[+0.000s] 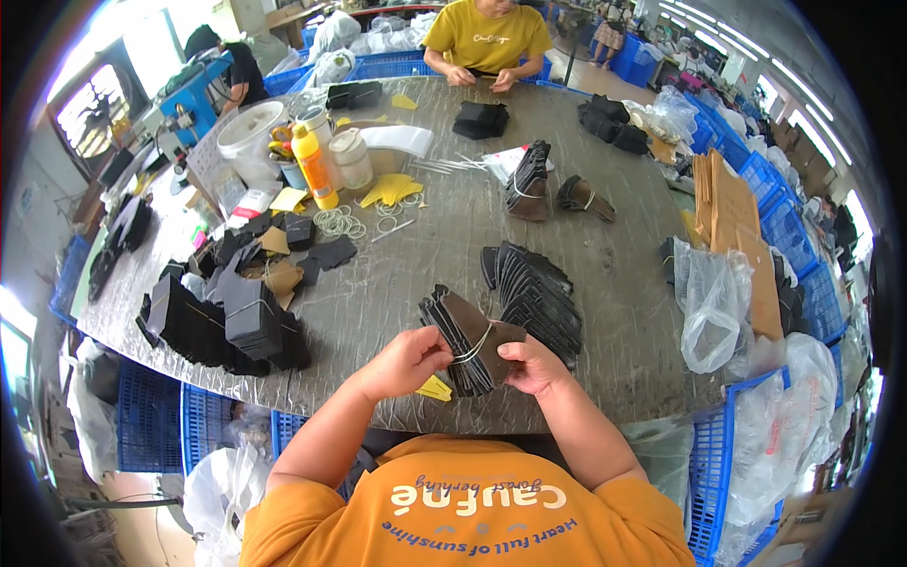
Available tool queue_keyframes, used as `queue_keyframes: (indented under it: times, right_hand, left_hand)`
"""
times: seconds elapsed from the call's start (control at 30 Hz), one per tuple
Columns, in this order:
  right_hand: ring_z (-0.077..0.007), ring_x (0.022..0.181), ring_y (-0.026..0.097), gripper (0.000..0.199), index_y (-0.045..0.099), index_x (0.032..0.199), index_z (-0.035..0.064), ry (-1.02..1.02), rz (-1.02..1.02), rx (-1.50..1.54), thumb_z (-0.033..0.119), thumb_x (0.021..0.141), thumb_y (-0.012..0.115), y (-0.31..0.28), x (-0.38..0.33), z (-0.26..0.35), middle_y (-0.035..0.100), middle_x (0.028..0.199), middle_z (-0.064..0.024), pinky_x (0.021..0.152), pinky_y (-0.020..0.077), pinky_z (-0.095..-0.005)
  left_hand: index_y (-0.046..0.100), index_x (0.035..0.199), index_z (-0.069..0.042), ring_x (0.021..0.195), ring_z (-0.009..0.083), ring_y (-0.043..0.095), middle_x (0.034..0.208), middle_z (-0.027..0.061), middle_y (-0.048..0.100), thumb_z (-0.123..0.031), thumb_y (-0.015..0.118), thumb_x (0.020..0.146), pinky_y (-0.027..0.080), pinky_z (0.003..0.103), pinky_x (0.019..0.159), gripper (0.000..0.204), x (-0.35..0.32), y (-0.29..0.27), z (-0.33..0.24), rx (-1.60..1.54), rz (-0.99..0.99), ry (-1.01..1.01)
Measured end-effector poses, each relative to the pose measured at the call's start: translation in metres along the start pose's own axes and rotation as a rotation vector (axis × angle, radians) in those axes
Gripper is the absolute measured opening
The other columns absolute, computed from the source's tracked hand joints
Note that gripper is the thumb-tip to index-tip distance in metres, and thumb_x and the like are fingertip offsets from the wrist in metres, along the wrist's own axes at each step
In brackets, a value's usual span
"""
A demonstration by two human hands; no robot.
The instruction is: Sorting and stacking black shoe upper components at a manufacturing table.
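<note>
A bundle of dark leather-like cut pieces (463,317), black edges and a brown face, is tilted up off the table's near edge. A pale rubber band (489,336) runs around it. My left hand (412,363) is closed at the bundle's left side, pinching the band. On the right, my right hand (535,367) grips the bundle, thumb on the brown face and fingers hidden behind. Just beyond lies a fanned stack of black pieces (537,300). A yellow slip (435,387) shows below my left hand.
Banded black stacks (255,326) stand at left, near loose scraps. Behind are an orange bottle (314,165), jars and loose rubber bands (338,223). Two brown bundles (527,184) lie farther off. A plastic bag (710,302) hangs at right. A co-worker in yellow (487,42) works across the table.
</note>
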State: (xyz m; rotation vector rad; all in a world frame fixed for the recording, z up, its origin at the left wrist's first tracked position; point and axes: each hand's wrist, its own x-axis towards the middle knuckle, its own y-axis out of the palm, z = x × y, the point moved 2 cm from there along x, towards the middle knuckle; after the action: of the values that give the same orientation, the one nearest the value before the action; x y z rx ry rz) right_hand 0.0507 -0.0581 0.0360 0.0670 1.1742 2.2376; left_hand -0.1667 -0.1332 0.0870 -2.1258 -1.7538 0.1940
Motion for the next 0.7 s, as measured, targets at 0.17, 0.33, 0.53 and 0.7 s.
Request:
queue_keyframes:
  times: [0.17,0.33,0.53,0.7]
  right_hand:
    - [-0.0195,0.117,0.055,0.073,0.041,0.141,-0.0007,-0.043,-0.095,-0.370,0.007,0.074,0.071,0.013,0.013,-0.010,0.055,0.128,-0.0090,0.101,0.0457,-0.0340]
    - [-0.0223,0.120,0.051,0.084,0.043,0.145,0.0061,-0.151,-0.168,-0.660,0.010,0.068,0.079,0.021,0.026,-0.027,0.052,0.129,-0.0107,0.106,0.0385,-0.0339]
    - [-0.0306,0.128,0.043,0.082,0.052,0.141,0.0224,-0.212,-0.010,-1.324,0.014,0.065,0.083,0.041,0.028,-0.022,0.041,0.135,-0.0180,0.108,0.0357,-0.0379]
    - [-0.0312,0.130,0.041,0.081,0.055,0.139,0.0234,-0.205,0.026,-1.329,0.015,0.064,0.084,0.036,0.031,-0.022,0.037,0.137,-0.0163,0.110,0.0334,-0.0382]
  left_hand:
    - [0.063,0.078,0.000,0.069,0.0150,0.060,0.077,0.0066,0.065,-0.008,0.070,0.082,0.046,0.029,0.062,0.011,-0.008,-0.023,0.035,0.079,0.319,0.064]
    - [0.049,0.066,-0.010,0.056,0.0127,0.040,0.061,-0.0019,0.042,-0.018,0.060,0.092,0.036,0.028,0.054,0.029,-0.004,-0.021,0.123,-1.477,-0.604,-0.307]
    - [0.053,0.077,-0.007,0.056,0.0097,0.037,0.061,-0.0027,0.039,-0.022,0.057,0.098,0.033,0.026,0.050,0.026,0.038,-0.038,0.135,-1.436,-0.622,-0.472]
    - [0.058,0.093,-0.001,0.052,0.0084,0.037,0.066,-0.0025,0.044,-0.021,0.057,0.098,0.030,0.025,0.043,0.020,0.072,-0.056,0.137,-0.841,-0.581,-0.656]
